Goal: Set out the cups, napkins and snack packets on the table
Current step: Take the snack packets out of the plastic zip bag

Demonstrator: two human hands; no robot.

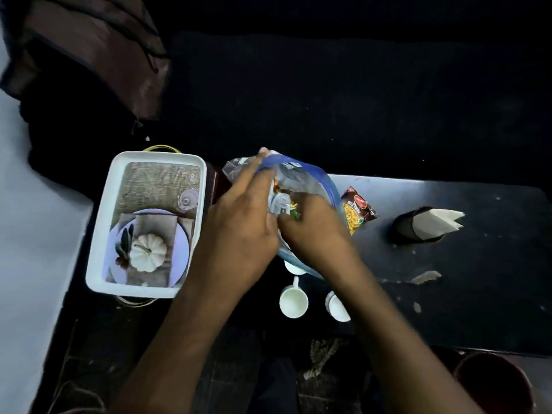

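Note:
A clear plastic bag (pixel 301 177) with a blue zip edge is held above the dark table (pixel 478 279). My left hand (pixel 239 216) grips the bag's mouth. My right hand (pixel 310 231) reaches inside it, fingers closed on a snack packet that is mostly hidden. One red and yellow snack packet (pixel 358 209) lies on the table just right of the bag. Two white cups (pixel 293 301) (pixel 337 306) stand near the front edge; a third cup (pixel 294 268) peeks out under the bag. White napkins (pixel 439 221) stick out of a dark holder (pixel 407 225) at the right.
A white tray (pixel 98 258) with a printed picture liner and a clear glass (pixel 188 198) sits at the left. A brown bag (pixel 89 55) lies at the back left. A dark red bucket (pixel 493 380) stands below the table's right front corner.

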